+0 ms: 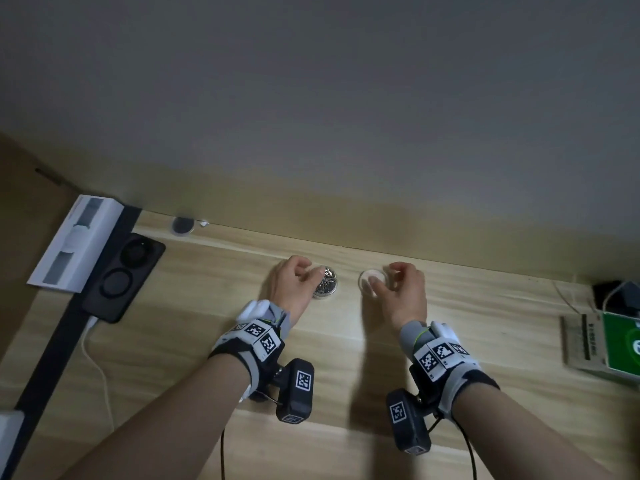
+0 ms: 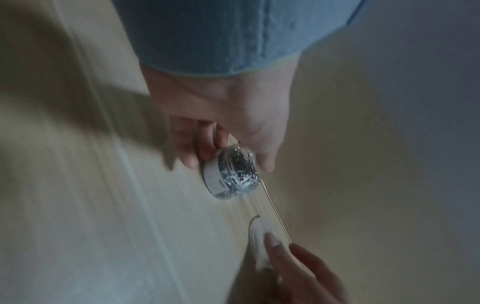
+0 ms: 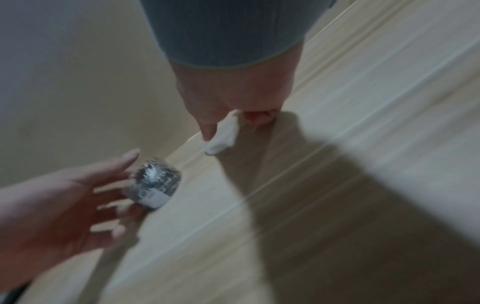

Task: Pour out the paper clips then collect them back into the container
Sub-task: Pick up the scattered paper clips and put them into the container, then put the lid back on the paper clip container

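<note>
Pale wood-grain desk [image 1: 346, 358] ran under a plain grey wall, dimly lit. Near its back edge, roughly midway along, stood the small round clear plastic container [image 1: 325, 283], open-mouthed and filled with silver metal paper clips [image 2: 240, 172]. None were seen loose on the desk, so pouring was judged not yet begun.

Left hand [image 1: 294, 284] sat directly beside the container on its left side. In the left wrist view the fingers [image 2: 187, 148] and thumb curved round its wall; the right wrist view was too blurred to confirm firm contact, but a grasp was the likelier reading. Right hand [image 1: 398, 289] held the round white lid [image 1: 372, 281] in a pinch between thumb and fingers, just to the right of the container, low over or on the desk; which one could not be told.

Container and lid lay side by side along the back edge, apart, the container nearer the left hand. Being a squat cylinder with its axis upright, it would need tipping toward open desk, judged to be the near side.

At the left edge lay a long white cardboard box [image 1: 74, 242], a black rectangular charging pad [image 1: 123, 275] and a white cable [image 1: 97, 362]. At the right edge sat a green-and-white printed box [image 1: 620, 344].
</note>
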Demonstrator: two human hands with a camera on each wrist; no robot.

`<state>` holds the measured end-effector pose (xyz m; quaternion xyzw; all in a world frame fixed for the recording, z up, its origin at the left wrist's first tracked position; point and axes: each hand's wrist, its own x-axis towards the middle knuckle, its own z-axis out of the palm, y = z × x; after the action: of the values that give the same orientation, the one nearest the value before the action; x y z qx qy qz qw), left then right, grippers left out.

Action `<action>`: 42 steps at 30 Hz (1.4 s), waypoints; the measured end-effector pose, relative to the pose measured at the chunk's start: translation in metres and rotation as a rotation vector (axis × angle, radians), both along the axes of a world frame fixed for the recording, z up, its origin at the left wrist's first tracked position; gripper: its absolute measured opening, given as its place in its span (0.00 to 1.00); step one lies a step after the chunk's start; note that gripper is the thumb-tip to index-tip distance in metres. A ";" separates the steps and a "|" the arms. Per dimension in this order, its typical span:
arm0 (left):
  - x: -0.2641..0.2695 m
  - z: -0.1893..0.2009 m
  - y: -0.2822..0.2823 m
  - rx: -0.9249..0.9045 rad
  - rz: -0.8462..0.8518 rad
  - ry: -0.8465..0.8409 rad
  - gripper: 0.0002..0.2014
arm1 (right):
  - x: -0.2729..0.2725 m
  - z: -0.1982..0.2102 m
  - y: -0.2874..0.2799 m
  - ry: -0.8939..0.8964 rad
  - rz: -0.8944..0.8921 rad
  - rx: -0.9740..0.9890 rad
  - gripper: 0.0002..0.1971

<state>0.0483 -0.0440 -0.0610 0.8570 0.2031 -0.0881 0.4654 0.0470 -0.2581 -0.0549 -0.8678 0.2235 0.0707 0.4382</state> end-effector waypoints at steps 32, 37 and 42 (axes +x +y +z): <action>-0.051 -0.005 -0.086 -0.251 -0.125 0.089 0.24 | -0.068 0.001 -0.039 0.063 0.033 0.391 0.09; -0.050 -0.003 -0.083 -0.312 -0.055 0.184 0.18 | -0.077 0.014 -0.029 -0.015 0.119 0.443 0.17; -0.054 -0.002 -0.077 -0.393 -0.052 0.200 0.19 | -0.079 0.018 -0.026 -0.048 0.116 0.454 0.11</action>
<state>-0.0061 -0.1211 -0.0632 0.7416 0.2049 -0.2227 0.5987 -0.0318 -0.2844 -0.0374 -0.7598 0.1410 0.1237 0.6225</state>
